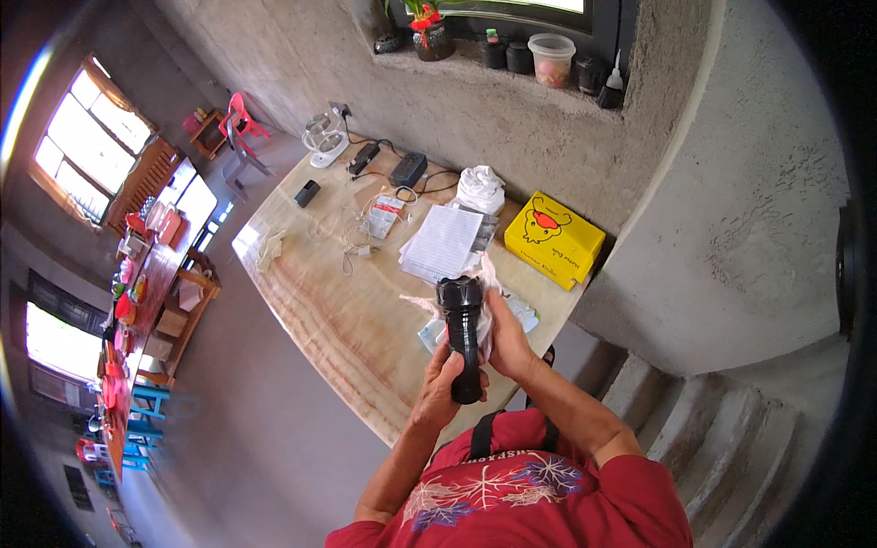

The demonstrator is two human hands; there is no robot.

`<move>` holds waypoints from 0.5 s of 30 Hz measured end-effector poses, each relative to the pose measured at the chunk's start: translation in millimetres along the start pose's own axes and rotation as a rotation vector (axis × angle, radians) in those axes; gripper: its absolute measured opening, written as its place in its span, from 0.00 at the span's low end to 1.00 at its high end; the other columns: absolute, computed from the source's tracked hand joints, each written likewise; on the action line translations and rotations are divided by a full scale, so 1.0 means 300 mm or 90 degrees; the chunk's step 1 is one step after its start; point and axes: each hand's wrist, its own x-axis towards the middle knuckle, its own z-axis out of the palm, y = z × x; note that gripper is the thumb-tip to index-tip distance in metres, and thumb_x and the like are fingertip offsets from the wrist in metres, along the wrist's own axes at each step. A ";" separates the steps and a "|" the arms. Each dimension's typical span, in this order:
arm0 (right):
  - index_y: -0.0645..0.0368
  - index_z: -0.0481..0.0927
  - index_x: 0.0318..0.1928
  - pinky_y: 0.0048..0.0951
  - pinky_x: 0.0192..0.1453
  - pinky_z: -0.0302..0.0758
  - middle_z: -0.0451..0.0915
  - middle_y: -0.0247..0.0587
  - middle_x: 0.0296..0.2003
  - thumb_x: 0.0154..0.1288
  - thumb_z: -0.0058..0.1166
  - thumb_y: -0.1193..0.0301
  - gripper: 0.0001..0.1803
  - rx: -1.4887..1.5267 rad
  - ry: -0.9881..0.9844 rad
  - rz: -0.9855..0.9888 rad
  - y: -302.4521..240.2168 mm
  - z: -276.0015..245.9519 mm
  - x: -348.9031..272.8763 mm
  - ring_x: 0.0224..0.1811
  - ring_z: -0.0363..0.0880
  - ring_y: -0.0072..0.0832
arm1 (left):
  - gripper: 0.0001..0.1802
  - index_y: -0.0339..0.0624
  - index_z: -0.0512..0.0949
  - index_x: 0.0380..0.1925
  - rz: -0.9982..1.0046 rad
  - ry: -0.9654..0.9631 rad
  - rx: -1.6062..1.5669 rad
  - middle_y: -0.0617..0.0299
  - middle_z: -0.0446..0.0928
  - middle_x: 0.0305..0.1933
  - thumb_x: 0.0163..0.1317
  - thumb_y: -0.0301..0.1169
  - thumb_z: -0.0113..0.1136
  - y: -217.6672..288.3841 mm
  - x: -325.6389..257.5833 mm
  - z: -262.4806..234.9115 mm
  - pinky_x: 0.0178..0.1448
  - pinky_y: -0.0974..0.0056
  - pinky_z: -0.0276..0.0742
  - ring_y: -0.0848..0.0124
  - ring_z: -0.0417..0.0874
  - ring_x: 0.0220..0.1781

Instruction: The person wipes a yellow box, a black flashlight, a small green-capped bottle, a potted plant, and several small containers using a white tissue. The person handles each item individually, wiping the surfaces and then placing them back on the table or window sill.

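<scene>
- Red shirt (548,511) nearest, at the table's (320,292) near end.
- Torch (463,342) held up over the table's near edge, toward its right corner, lens end pointing away from the person.
- Left hand (438,388) grasps the torch's barrel low down; right hand (508,342) closes on a pale cloth (488,272) beside and behind the torch head.
- The step looks like wiping the torch; more of it would call for a firm hold low on the barrel and a turn to reach other faces.
- Torch: black, glossy, with a wider, scalloped head and ridged barrel; no dirt can be made out.
</scene>
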 end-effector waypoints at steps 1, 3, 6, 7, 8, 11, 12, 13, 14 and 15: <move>0.57 0.67 0.57 0.31 0.47 0.75 0.77 0.41 0.45 0.72 0.26 0.52 0.27 0.143 -0.010 -0.045 -0.003 0.012 0.026 0.43 0.77 0.26 | 0.22 0.45 0.62 0.52 0.019 -0.012 0.025 0.55 0.73 0.37 0.64 0.44 0.51 0.003 -0.003 0.007 0.26 0.59 0.78 0.65 0.79 0.27; 0.56 0.63 0.61 0.30 0.52 0.72 0.74 0.40 0.49 0.71 0.27 0.50 0.29 0.240 -0.046 -0.055 -0.062 0.048 0.036 0.48 0.74 0.26 | 0.20 0.45 0.62 0.49 0.038 0.005 0.015 0.55 0.73 0.37 0.65 0.44 0.50 0.008 -0.008 0.013 0.25 0.59 0.77 0.66 0.78 0.26; 0.55 0.57 0.66 0.29 0.58 0.66 0.69 0.39 0.57 0.71 0.33 0.53 0.29 0.231 -0.145 -0.026 -0.047 0.024 0.045 0.54 0.70 0.31 | 0.17 0.46 0.62 0.45 0.077 0.050 0.020 0.55 0.73 0.35 0.66 0.45 0.48 0.006 0.002 -0.007 0.23 0.60 0.76 0.67 0.78 0.24; 0.55 0.56 0.66 0.28 0.59 0.65 0.67 0.38 0.58 0.71 0.34 0.55 0.28 0.179 -0.107 -0.002 -0.015 0.012 0.047 0.54 0.70 0.31 | 0.17 0.46 0.62 0.44 0.087 0.068 0.023 0.56 0.73 0.35 0.66 0.45 0.47 0.002 0.006 -0.013 0.22 0.60 0.75 0.67 0.77 0.23; 0.55 0.54 0.67 0.27 0.59 0.65 0.66 0.38 0.59 0.71 0.36 0.57 0.29 0.127 -0.068 0.022 0.012 0.010 0.042 0.54 0.69 0.32 | 0.16 0.47 0.62 0.44 0.094 0.089 0.026 0.56 0.73 0.34 0.66 0.45 0.47 0.003 0.009 -0.009 0.22 0.61 0.75 0.67 0.77 0.22; 0.51 0.52 0.68 0.20 0.41 0.73 0.70 0.35 0.50 0.69 0.40 0.67 0.28 -0.188 0.004 -0.060 0.098 -0.010 0.015 0.42 0.72 0.18 | 0.15 0.52 0.61 0.44 0.102 0.151 0.035 0.57 0.72 0.32 0.66 0.46 0.46 0.010 0.024 0.008 0.19 0.62 0.73 0.68 0.76 0.21; 0.52 0.56 0.66 0.18 0.39 0.73 0.72 0.35 0.48 0.68 0.41 0.68 0.27 -0.226 0.020 -0.032 0.087 -0.001 -0.015 0.40 0.72 0.16 | 0.15 0.52 0.61 0.44 0.090 0.148 0.023 0.58 0.72 0.32 0.66 0.47 0.46 0.011 0.024 -0.001 0.18 0.61 0.72 0.68 0.75 0.20; 0.53 0.59 0.65 0.18 0.39 0.73 0.73 0.35 0.46 0.68 0.42 0.69 0.25 -0.255 0.015 -0.011 0.097 -0.020 -0.031 0.39 0.72 0.16 | 0.15 0.52 0.61 0.44 0.078 0.145 0.010 0.58 0.72 0.32 0.66 0.47 0.45 0.012 0.024 -0.018 0.18 0.61 0.72 0.68 0.75 0.20; 0.54 0.62 0.63 0.17 0.38 0.73 0.74 0.35 0.44 0.67 0.43 0.70 0.23 -0.283 0.010 0.010 0.109 -0.045 -0.044 0.38 0.72 0.16 | 0.16 0.52 0.61 0.44 0.067 0.142 -0.003 0.58 0.72 0.31 0.66 0.48 0.45 0.015 0.021 -0.030 0.18 0.61 0.72 0.68 0.75 0.20; 0.54 0.66 0.61 0.17 0.37 0.73 0.75 0.34 0.43 0.67 0.44 0.70 0.22 -0.311 0.005 0.029 0.101 -0.049 -0.053 0.36 0.72 0.15 | 0.17 0.52 0.62 0.43 0.051 0.135 -0.026 0.59 0.71 0.31 0.66 0.49 0.45 0.025 0.015 -0.037 0.19 0.60 0.72 0.68 0.75 0.21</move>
